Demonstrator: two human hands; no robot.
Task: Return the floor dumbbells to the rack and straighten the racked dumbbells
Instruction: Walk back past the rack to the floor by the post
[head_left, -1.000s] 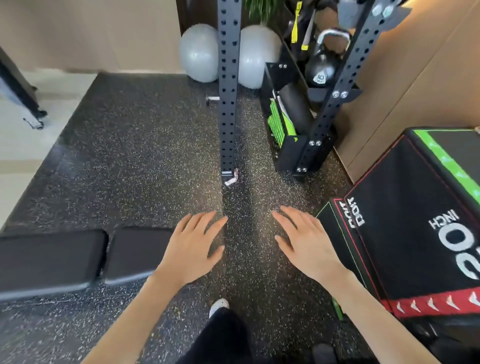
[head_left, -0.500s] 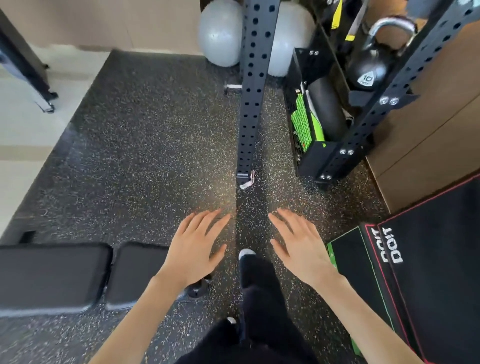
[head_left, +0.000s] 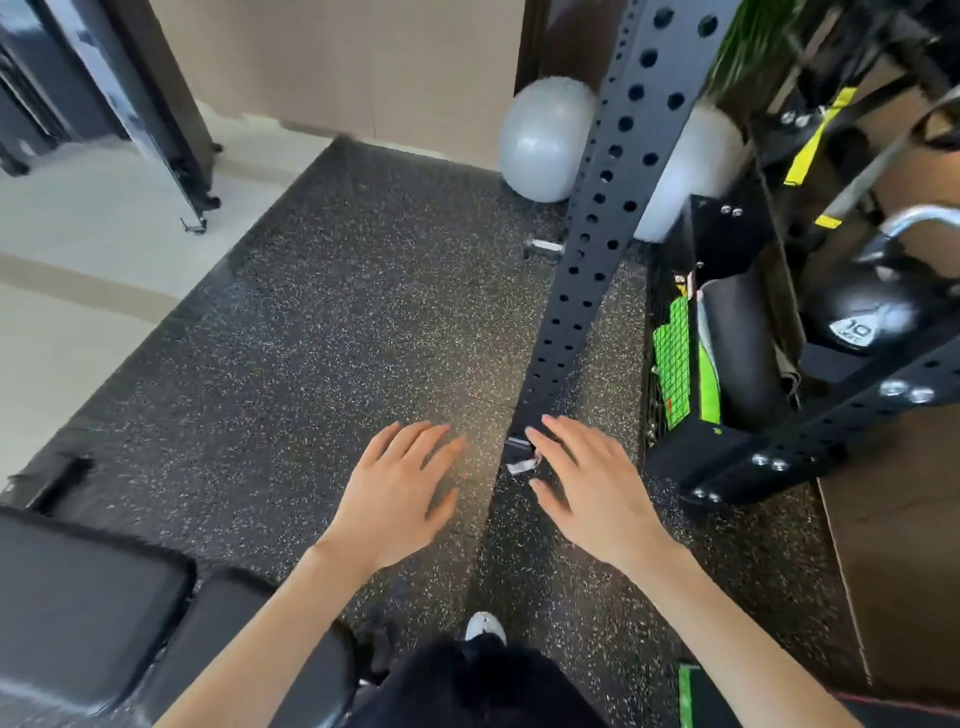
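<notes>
Rubber floor (head_left: 311, 364) | left grip (head_left: 400, 493), right grip (head_left: 587, 488) spread, empty | dumbbell (head_left: 543, 248) well ahead, crosswise, partly behind upright (head_left: 592, 244); right grip judged nearer.

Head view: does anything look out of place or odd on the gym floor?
Yes. What looks like a dumbbell lies on the rubber floor, half hidden behind the perforated upright, not racked. A pale scrap sticks out askew at the upright's foot.
</notes>
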